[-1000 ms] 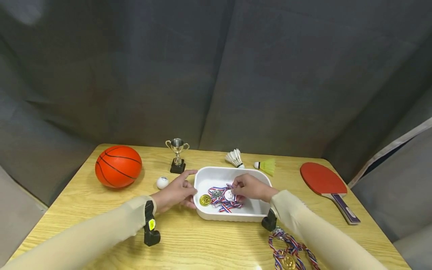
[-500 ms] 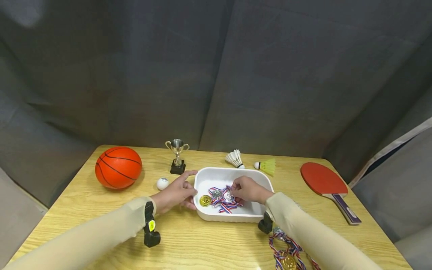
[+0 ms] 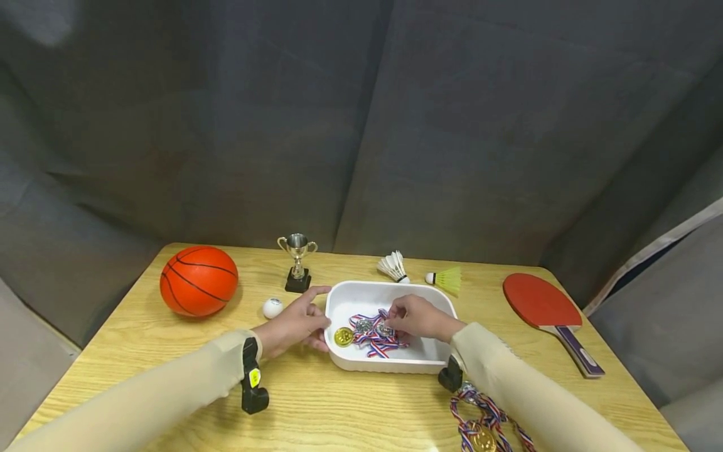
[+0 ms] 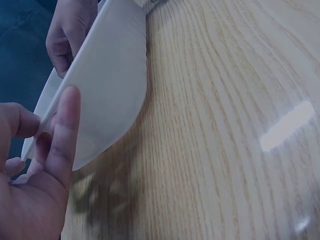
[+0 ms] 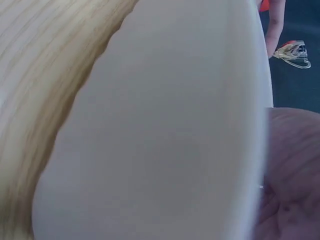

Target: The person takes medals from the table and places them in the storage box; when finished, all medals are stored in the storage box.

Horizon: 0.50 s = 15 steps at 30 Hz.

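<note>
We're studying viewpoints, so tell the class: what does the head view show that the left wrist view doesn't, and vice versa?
Only the head view: basketball, trophy cup, table tennis bat, gold medal inside the white tray.
Only the left wrist view: the palm side of the left hand.
Both: that tray, left hand itself, right hand, wooden table.

We see a dark grey curtain [image 3: 271,125] filling the head view at 12 o'clock, a long crease [image 3: 367,113] running down it. Towards 3 o'clock, a pale strip [image 3: 669,238] slants along the cloth. At 6 o'clock we have a light wood-grained bench [image 3: 316,408] with rounded far corners. A soft sheen [image 3: 42,22] lightens the curtain at 10 o'clock.
</note>
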Motion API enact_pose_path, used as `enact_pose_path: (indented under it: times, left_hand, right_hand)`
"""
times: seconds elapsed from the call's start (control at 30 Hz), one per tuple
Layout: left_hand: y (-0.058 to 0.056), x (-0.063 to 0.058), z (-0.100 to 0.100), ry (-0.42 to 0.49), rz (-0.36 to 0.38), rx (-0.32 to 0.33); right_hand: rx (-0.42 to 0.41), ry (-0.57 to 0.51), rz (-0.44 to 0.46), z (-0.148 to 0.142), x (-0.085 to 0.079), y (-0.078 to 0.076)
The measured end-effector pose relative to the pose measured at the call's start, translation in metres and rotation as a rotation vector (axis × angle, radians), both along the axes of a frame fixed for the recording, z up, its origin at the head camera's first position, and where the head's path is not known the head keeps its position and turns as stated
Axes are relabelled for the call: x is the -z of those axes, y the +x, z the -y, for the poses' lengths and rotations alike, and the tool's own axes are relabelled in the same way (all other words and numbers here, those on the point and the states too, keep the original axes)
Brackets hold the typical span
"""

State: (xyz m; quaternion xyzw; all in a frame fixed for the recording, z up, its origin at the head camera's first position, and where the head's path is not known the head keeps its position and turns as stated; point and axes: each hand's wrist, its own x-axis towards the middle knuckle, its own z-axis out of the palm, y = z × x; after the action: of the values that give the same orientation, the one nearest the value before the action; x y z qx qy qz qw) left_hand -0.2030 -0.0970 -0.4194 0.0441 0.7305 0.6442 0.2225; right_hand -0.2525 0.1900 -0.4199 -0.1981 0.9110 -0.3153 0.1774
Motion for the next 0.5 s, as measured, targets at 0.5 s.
enact_pose_path:
  times: [0.5]
  left_hand:
    - [-0.002, 0.001, 0.000, 0.005, 0.000, -0.009]
  right_hand:
    - [-0.012, -0.049, -0.066, -0.055, -0.062, 0.015]
